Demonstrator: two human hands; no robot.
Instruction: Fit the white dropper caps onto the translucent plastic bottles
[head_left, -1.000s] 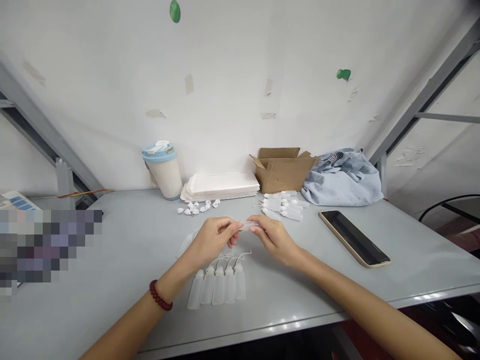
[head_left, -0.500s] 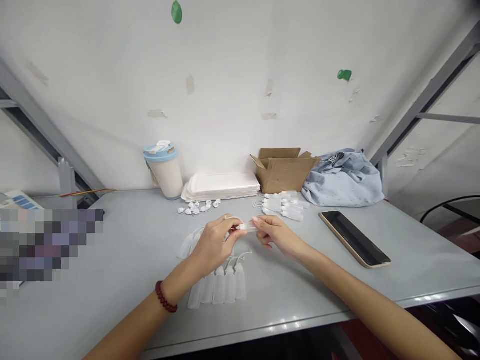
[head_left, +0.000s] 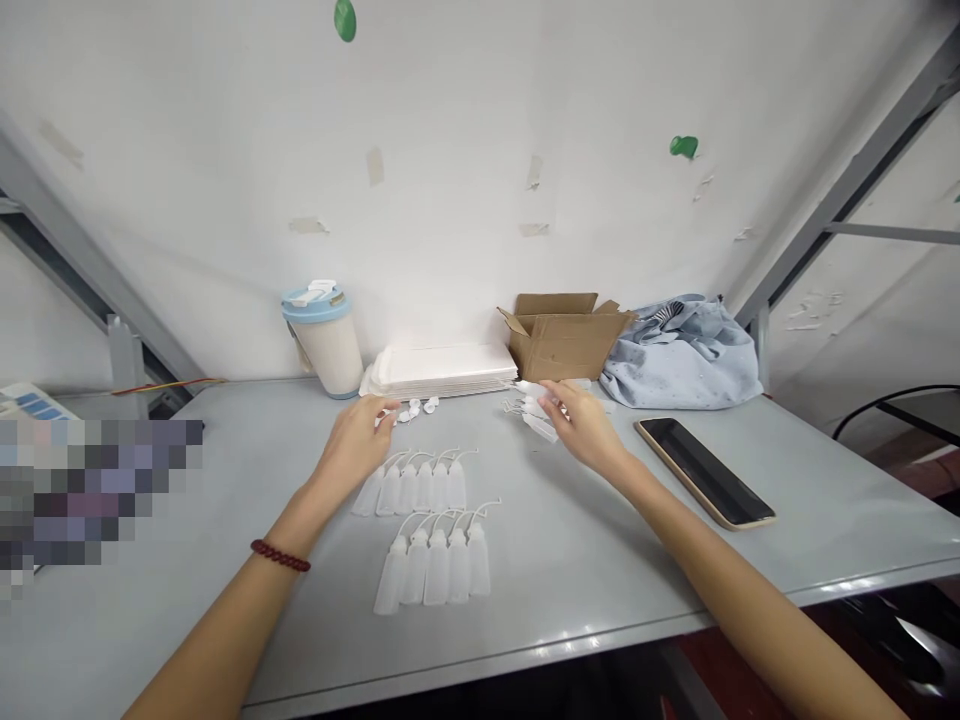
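My left hand [head_left: 354, 442] is at the back of the table, its fingers closed together over the small white caps [head_left: 414, 410]; the fingertips partly hide what they pinch, which looks like one cap. On the right, my right hand [head_left: 586, 425] pinches a small translucent squeeze bottle [head_left: 531, 389] at the top of a pile. More such bottles [head_left: 540, 426] lie under its fingers. Between my forearms several squeeze bottles with thin bent tubes lie in two rows, a back row [head_left: 409, 490] and a front row [head_left: 438, 572].
Along the wall stand a blue-lidded cup [head_left: 330, 345], a stack of white flat boxes [head_left: 442, 368], an open cardboard box [head_left: 571, 348] and a light blue cloth bag [head_left: 682, 360]. A phone [head_left: 709, 472] lies to the right. The table's front edge [head_left: 570, 645] runs below my arms.
My hands have parted and no longer hold a squeeze bottle between them. The left went back and left to the caps, the right to the bottle pile. The back row is uncovered now.
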